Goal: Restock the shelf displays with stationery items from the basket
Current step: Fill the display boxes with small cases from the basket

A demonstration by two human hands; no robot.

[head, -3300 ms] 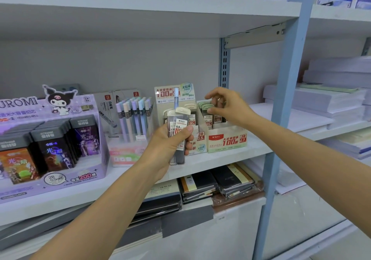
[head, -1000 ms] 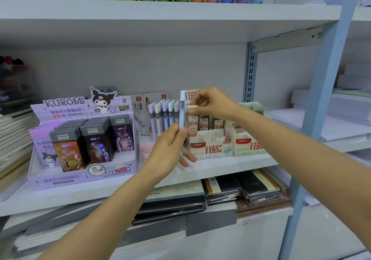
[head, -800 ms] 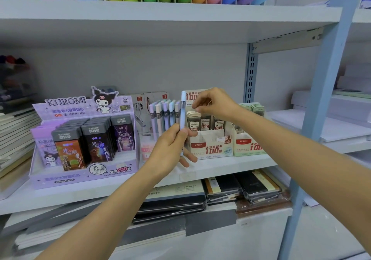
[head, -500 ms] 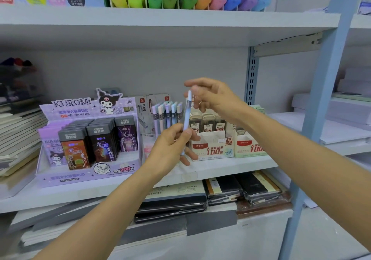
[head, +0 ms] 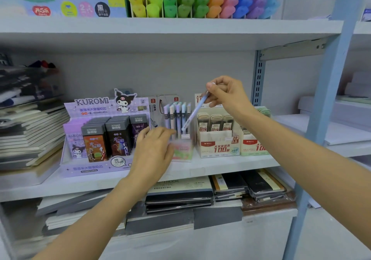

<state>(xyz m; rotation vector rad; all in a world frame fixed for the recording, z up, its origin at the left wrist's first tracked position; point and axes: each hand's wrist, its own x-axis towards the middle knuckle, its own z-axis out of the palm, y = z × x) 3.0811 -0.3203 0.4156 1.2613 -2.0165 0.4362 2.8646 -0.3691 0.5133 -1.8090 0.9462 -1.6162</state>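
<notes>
Pinching grip: right grip (head: 224,97) has thumb and fingers closed on the top end of a pale lilac pen (head: 195,112), so it's holding that and nothing else.
Pen angle: tilted, top end up at the fingers, lower tip pointing down-left and hanging just above the right end of the row of upright pens (head: 176,115).
Other grip: left grip (head: 154,149) has nothing in it. The fingers are loose and sit right at the front left of the pastel pen box (head: 182,149). Looks like it's touching the box to steady it, but it's a bit blurry so I can't swear to that.
Step in hand: pretty sure this is the drop-in, i.e. slotting this one pen in with the matching ones.
Next move: the pen needs bringing upright and lowering tip-first into a free gap at the right side of the box, without knocking the neighbours over. The gap itself isn't really visible from here.
Neighbours: lead refill box (head: 217,141) sits just beside the pen box on the right and the Kuromi display (head: 100,139) on the left, all on the same shelf (head: 200,169).
Basket: not in view, so no idea how much stock is left.
</notes>
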